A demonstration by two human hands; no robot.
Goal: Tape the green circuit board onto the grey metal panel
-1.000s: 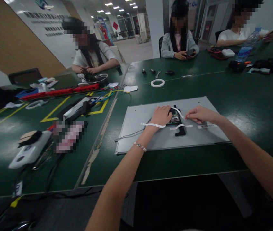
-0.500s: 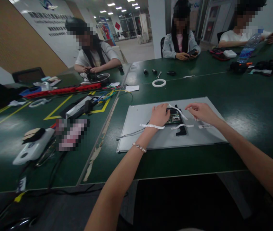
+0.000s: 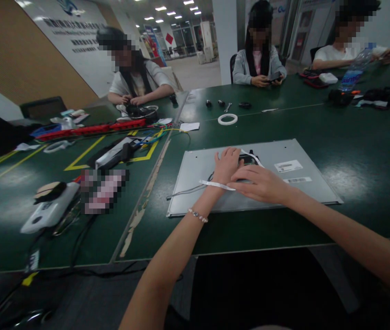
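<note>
A flat grey metal panel (image 3: 195, 167) with stickers lies on the table. On it sits a dark device with a circuit board (image 3: 248, 159), mostly covered by both hands. My left hand (image 3: 227, 166) rests over the device's left side, fingers spread. A white tape strip (image 3: 217, 184) lies across my left wrist, and another white strip (image 3: 252, 155) runs over the device's top. My right hand (image 3: 262, 183) reaches across the device, fingers stretched towards my left wrist; its fingertips are beside the wrist strip, and whether they touch it I cannot tell. A thin cable (image 3: 188, 190) trails left.
A tape roll (image 3: 227, 119) and a small wrench (image 3: 228, 107) lie beyond the panel. To the left are a white power strip (image 3: 50, 208), a red rail (image 3: 91, 130) and loose cables. A bottle (image 3: 355, 73) stands far right. Several people sit across the table.
My right hand has moved left and down from above the panel's right part to over the device, uncovering the stickers. Its pinch has loosened. My left hand has stayed nearly in place.
</note>
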